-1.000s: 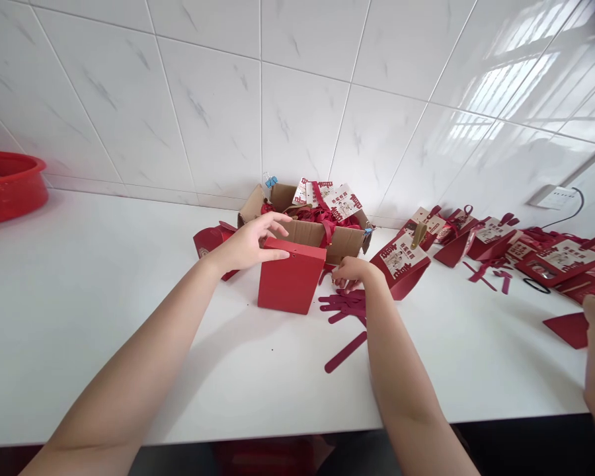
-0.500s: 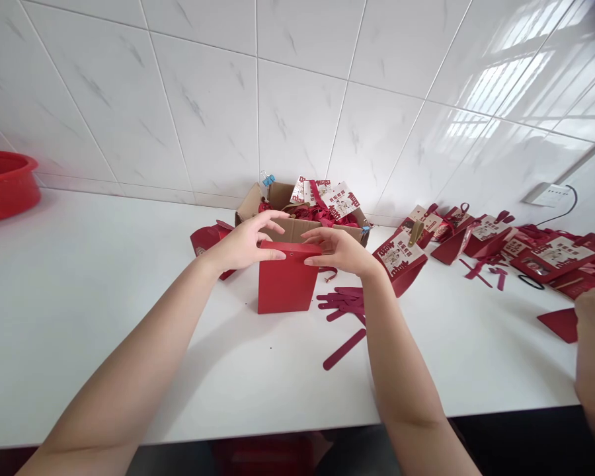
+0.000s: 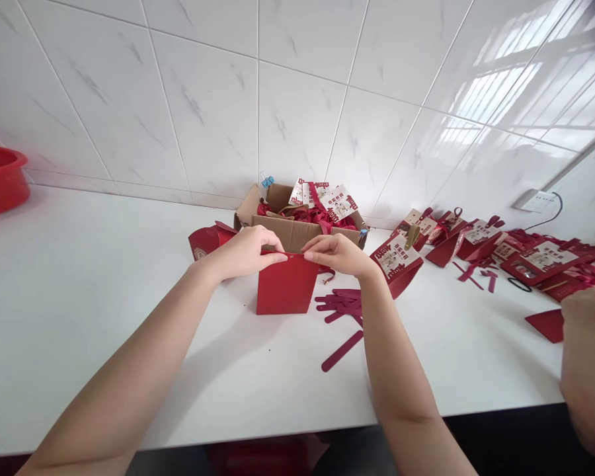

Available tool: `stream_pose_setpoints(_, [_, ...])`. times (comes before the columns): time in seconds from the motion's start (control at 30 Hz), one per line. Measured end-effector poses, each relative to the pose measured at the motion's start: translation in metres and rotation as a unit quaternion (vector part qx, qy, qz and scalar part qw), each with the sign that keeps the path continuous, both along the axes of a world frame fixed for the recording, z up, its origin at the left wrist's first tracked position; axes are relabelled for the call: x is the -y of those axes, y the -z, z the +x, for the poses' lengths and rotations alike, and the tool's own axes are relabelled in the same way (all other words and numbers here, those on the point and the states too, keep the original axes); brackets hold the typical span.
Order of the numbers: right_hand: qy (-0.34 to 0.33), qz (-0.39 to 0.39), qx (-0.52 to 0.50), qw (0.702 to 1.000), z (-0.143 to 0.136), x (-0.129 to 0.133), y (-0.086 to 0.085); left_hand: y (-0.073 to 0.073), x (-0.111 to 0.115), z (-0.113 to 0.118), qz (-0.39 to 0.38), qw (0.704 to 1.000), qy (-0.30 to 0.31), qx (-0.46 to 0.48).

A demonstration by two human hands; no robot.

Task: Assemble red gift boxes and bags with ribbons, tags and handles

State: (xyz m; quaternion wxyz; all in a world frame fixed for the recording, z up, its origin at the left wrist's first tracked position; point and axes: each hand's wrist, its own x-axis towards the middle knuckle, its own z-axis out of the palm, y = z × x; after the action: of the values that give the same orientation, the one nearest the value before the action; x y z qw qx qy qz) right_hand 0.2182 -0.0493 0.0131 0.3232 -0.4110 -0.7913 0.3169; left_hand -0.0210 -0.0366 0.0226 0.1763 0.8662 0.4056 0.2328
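A red gift box (image 3: 286,287) stands upright on the white table, its plain side facing me. My left hand (image 3: 254,251) pinches the left part of its top edge between thumb and fingers. On the right part of that same edge, my right hand (image 3: 338,256) pinches in the same way. Both thumbs lie on the near side, and the fingers reach behind, where the box's far side is hidden. Dark red strap strips (image 3: 344,305) lie in a loose pile under my right wrist, with one single strip (image 3: 342,351) nearer to me.
Behind stands an open cardboard carton (image 3: 290,233) of ribbons and printed cards. Another red box (image 3: 205,241) is at left, a finished-looking box with a card (image 3: 399,261) at right, and several more beyond. A red basin (image 3: 2,185) sits far left; another person's hand (image 3: 588,311) is at right.
Both my hands have come down onto the top edge of the red gift box and closed on it. The top edge now sits a little lower. The other person's hand has shifted slightly.
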Motion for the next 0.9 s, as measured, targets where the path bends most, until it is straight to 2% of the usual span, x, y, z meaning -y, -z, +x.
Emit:
stream_pose_setpoints(0.07, [0.084, 0.046, -0.037, 0.995, 0.007, -0.017, -0.006, 0.0, 0.001, -0.001, -0.017, 1.0, -0.011, 0.003])
stream_pose_setpoints(0.1, [0.165, 0.069, -0.065, 0.982, 0.012, -0.03, -0.01, 0.0, 0.001, -0.001, -0.024, 1.0, -0.011, 0.007])
stream_pose_setpoints(0.17, [0.348, 0.1, -0.057, 0.93, 0.025, -0.063, -0.019, 0.0, 0.001, -0.002, -0.032, 0.999, -0.003, 0.019])
stream_pose_setpoints(0.2, [0.413, 0.104, -0.025, 0.905, 0.032, -0.08, -0.022, 0.0, 0.001, -0.002, -0.033, 0.999, 0.001, 0.024])
stream_pose_setpoints(0.27, [0.445, 0.101, 0.0, 0.89, 0.045, -0.111, -0.026, -0.001, 0.001, -0.003, -0.034, 0.999, 0.009, 0.032])
stream_pose_setpoints(0.4, [0.445, 0.074, 0.049, 0.891, 0.06, -0.144, -0.023, -0.001, 0.002, -0.004, -0.056, 0.997, 0.011, 0.043])
stream_pose_setpoints(0.53, [0.442, 0.055, 0.063, 0.893, 0.064, -0.15, -0.017, -0.002, 0.003, -0.004, -0.07, 0.996, 0.012, 0.047])
stream_pose_setpoints(0.63, [0.436, 0.061, 0.038, 0.897, 0.068, -0.145, -0.022, -0.001, 0.003, -0.004, -0.071, 0.997, 0.014, 0.04])
stream_pose_setpoints(0.77, [0.417, 0.108, -0.045, 0.901, 0.071, -0.116, -0.039, 0.001, 0.001, -0.005, -0.069, 0.997, 0.014, 0.045])
stream_pose_setpoints(0.83, [0.347, 0.134, -0.16, 0.914, 0.068, -0.085, -0.044, 0.002, -0.001, -0.005, -0.074, 0.996, 0.015, 0.047])
stream_pose_setpoints(0.9, [0.269, 0.151, -0.245, 0.919, 0.06, -0.048, -0.039, 0.001, -0.002, -0.006, -0.086, 0.995, 0.017, 0.047])
